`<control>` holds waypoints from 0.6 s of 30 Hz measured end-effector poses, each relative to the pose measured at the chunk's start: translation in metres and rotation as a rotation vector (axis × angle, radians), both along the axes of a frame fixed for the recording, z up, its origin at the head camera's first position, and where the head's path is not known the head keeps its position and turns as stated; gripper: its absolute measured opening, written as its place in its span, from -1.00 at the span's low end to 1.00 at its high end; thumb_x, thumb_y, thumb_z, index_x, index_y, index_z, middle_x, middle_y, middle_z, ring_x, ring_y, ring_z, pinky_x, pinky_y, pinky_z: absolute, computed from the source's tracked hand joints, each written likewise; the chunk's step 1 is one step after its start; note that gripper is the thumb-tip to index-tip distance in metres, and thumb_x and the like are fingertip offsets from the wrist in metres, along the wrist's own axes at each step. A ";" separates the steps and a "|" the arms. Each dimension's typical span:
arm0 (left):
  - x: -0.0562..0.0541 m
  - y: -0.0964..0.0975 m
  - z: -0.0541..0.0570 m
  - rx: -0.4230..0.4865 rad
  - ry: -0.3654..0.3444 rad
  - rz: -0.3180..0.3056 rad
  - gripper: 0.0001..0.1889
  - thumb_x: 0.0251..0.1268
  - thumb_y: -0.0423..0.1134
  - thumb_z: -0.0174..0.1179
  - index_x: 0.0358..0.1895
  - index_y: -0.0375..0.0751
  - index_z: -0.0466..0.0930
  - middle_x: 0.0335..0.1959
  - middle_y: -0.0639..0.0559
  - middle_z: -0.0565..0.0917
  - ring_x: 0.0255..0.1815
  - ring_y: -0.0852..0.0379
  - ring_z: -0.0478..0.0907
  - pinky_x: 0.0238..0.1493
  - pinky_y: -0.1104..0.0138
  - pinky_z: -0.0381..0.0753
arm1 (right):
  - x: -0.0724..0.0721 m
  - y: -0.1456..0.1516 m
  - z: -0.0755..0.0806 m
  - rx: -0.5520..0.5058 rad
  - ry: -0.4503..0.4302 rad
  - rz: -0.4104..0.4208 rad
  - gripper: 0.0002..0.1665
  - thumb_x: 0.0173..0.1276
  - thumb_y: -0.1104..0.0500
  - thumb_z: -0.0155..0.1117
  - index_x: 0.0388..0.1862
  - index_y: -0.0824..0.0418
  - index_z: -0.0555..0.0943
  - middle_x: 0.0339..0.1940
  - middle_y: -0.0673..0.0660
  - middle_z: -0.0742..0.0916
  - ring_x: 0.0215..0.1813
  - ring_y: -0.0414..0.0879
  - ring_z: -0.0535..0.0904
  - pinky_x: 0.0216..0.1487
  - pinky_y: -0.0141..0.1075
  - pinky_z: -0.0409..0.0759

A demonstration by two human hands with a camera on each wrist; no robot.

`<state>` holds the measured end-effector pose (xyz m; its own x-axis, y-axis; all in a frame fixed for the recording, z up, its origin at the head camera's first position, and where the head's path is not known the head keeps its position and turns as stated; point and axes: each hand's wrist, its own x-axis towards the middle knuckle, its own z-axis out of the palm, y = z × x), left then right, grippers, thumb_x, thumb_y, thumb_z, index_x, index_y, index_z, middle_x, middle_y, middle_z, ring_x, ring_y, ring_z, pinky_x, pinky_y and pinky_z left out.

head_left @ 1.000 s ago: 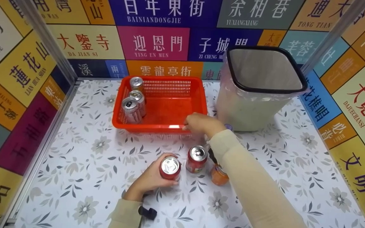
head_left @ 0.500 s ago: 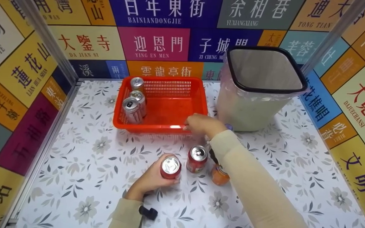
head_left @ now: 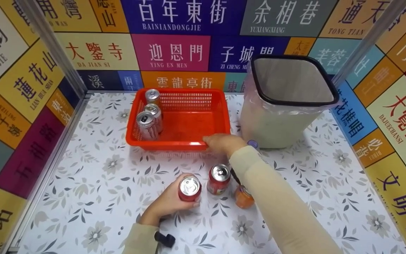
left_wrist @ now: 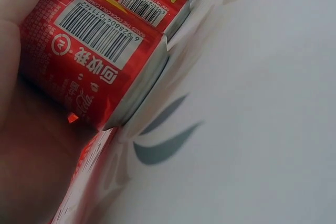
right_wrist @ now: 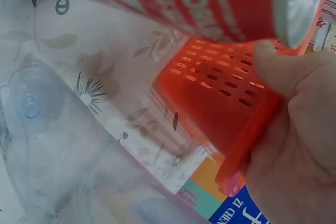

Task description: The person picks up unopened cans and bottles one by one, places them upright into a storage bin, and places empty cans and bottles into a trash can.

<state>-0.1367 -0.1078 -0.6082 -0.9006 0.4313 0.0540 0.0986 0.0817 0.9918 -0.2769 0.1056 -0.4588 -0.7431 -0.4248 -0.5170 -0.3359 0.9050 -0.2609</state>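
My left hand point(head_left: 167, 200) grips a red Coca-Cola can point(head_left: 190, 188), standing upright on the flowered tabletop; its barcode side faces the left wrist view. Just right of it stands a second red soda can point(head_left: 218, 181), top opened. My right hand point(head_left: 226, 144) holds the near right corner of a red plastic basket point(head_left: 169, 144), its thumb point(right_wrist: 273, 64) against the perforated wall in the right wrist view. Inside the basket, along its left side, stand three cans: a pale one point(head_left: 148, 127) in front, another point(head_left: 155, 114) behind it and an orange one point(head_left: 153, 96) farthest back.
A tall pale bin point(head_left: 277, 127) with a black rim and plastic liner stands at the back right. An orange container point(head_left: 244, 198) is partly hidden under my right forearm. A clear plastic bottle point(right_wrist: 58, 140) lies beside the basket, its purple cap point(head_left: 253, 144) near the bin.
The head view has tipped slightly, so the scene sits a little lower. Both hands keep their grips, and the cans and basket stay in place.
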 end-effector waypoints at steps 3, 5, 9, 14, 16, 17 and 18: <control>0.002 0.000 -0.001 0.000 0.002 0.003 -0.05 -0.04 -0.31 0.70 0.46 -0.31 0.36 0.21 -0.04 0.66 0.28 -0.02 0.59 0.44 0.08 0.48 | 0.003 0.000 -0.002 0.000 -0.006 -0.045 -0.38 0.72 -0.02 0.08 0.68 0.00 0.35 0.41 0.13 0.62 0.34 0.12 0.52 0.57 0.14 0.36; 0.003 0.000 -0.003 -0.005 0.001 0.004 -0.05 -0.04 -0.31 0.70 0.47 -0.33 0.35 0.21 -0.04 0.66 0.28 -0.03 0.59 0.44 0.10 0.49 | 0.005 -0.001 -0.005 -0.004 -0.011 -0.067 -0.38 0.74 -0.04 0.03 0.69 0.00 0.33 0.45 0.13 0.60 0.39 0.14 0.50 0.59 0.16 0.32; 0.005 0.001 -0.004 -0.014 -0.003 -0.002 -0.04 -0.05 -0.29 0.71 0.47 -0.33 0.35 0.21 -0.02 0.67 0.28 -0.01 0.59 0.44 0.12 0.49 | 0.006 0.000 -0.009 0.010 0.015 -0.042 -0.38 0.74 0.00 0.04 0.69 0.02 0.33 0.51 0.15 0.58 0.51 0.16 0.46 0.61 0.16 0.29; 0.003 0.001 -0.003 -0.007 0.026 0.007 -0.09 -0.04 -0.29 0.70 0.43 -0.30 0.40 0.18 -0.01 0.68 0.26 -0.01 0.61 0.42 0.16 0.51 | 0.004 -0.001 -0.010 0.007 0.075 0.003 -0.49 0.69 0.14 0.12 0.55 0.05 0.47 0.44 0.16 0.64 0.49 0.14 0.50 0.58 0.13 0.36; 0.002 0.000 -0.002 0.001 0.049 0.023 -0.11 -0.04 -0.31 0.70 0.41 -0.32 0.43 0.16 -0.01 0.69 0.25 -0.02 0.61 0.41 0.17 0.52 | 0.002 -0.002 -0.010 -0.009 0.087 0.008 -0.56 0.70 0.16 0.09 0.48 0.05 0.51 0.41 0.17 0.66 0.46 0.14 0.52 0.57 0.12 0.38; 0.001 -0.001 -0.002 0.006 0.057 0.034 -0.12 -0.05 -0.31 0.70 0.40 -0.32 0.44 0.15 -0.01 0.69 0.24 -0.02 0.61 0.41 0.18 0.52 | 0.001 -0.002 -0.011 -0.013 0.095 0.017 -0.58 0.70 0.17 0.07 0.45 0.06 0.53 0.40 0.17 0.66 0.46 0.14 0.53 0.56 0.12 0.38; 0.000 -0.001 -0.002 0.010 0.069 0.044 -0.13 -0.04 -0.31 0.70 0.38 -0.34 0.44 0.14 -0.02 0.69 0.24 -0.02 0.62 0.40 0.18 0.53 | 0.001 -0.003 -0.011 -0.017 0.095 0.010 -0.58 0.71 0.15 0.04 0.45 0.06 0.53 0.41 0.18 0.66 0.47 0.14 0.52 0.57 0.12 0.38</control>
<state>-0.1365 -0.1091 -0.6103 -0.9127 0.3902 0.1210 0.1635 0.0775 0.9835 -0.2764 0.1031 -0.4698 -0.7842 -0.4409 -0.4366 -0.3691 0.8971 -0.2429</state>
